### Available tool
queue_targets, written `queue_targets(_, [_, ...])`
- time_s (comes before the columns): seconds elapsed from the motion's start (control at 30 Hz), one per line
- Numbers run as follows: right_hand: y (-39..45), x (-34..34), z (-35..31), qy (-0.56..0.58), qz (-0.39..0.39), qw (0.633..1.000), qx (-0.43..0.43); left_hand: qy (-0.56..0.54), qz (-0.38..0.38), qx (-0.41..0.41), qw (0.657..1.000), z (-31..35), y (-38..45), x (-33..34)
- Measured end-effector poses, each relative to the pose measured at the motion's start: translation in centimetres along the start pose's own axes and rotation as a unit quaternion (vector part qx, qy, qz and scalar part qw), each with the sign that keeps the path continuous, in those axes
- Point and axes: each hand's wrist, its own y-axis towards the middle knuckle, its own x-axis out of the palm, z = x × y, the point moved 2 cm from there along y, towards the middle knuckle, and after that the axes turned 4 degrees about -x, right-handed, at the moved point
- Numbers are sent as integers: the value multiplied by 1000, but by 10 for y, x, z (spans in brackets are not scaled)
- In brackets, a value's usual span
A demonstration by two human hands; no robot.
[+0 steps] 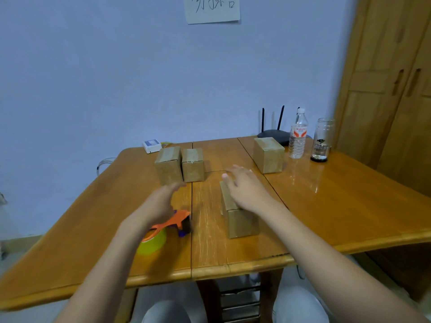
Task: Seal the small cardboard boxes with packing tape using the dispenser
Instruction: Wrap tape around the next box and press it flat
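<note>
From the head view: right hand (245,190) flat with fingers spread on the nearest cardboard box (238,215) mid-table, left hand (161,201) fingers straight and together, holding nothing above the orange tape dispenser (172,223); best to keep flaps pressed shut, then grasp dispenser firmly

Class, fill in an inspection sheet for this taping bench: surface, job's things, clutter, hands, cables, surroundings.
Surface: wooden table, glossy, with seams.
Job's things: four cardboard boxes; nearest box, a touching pair, a far box; tape dispenser lying near the front edge.
Clutter: water bottle, glass jar, router, small white device.
Hands: left hand open above the dispenser; right hand open on the nearest box.
Cables: one loop beyond the table's left edge.
Surroundings: blue wall, paper note, wooden wardrobe.
</note>
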Motion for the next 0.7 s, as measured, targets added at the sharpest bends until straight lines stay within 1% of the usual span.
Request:
queue_targets(0.03, [7, 6, 0, -25, -31, 999, 0, 55, -51, -22, 997, -12, 2, -2])
queue_targets(0.1, [16, 20, 4, -82, -94, 992, 9, 133, -145, -57, 979, -35, 4, -1])
queue_targets(0.13, [18, 26, 7, -111, -119, 987, 14, 153, -170, -66, 971, -47, 4, 0])
queue_targets(0.17, [19, 31, 9, -130, -132, 983, 16, 163, -177, -68, 968, -57, 6, 2])
queue_targets(0.2, [19, 34, 11, -140, -135, 981, 17, 168, -171, -64, 969, -65, 7, 4])
queue_targets(0.27, [20, 36, 12, -149, -126, 981, 14, 158, -131, -50, 977, -74, 12, 8])
queue_targets(0.33, [21, 35, 12, -150, -124, 981, 13, 149, -97, -39, 983, -75, 14, 11])
queue_targets(0.4, [21, 36, 13, -137, -120, 983, 16, 138, -81, -27, 987, -73, 15, 16])
queue_targets(0.57, [21, 33, 16, -66, -78, 994, 25, 104, -84, 9, 991, -76, 20, 17])
queue_targets(0.63, [21, 31, 18, -46, -65, 996, 31, 57, -91, 16, 994, -73, 19, 13])
queue_targets(0.7, [19, 30, 19, -14, -35, 998, 44, -25, -96, 26, 995, -64, 14, 9])
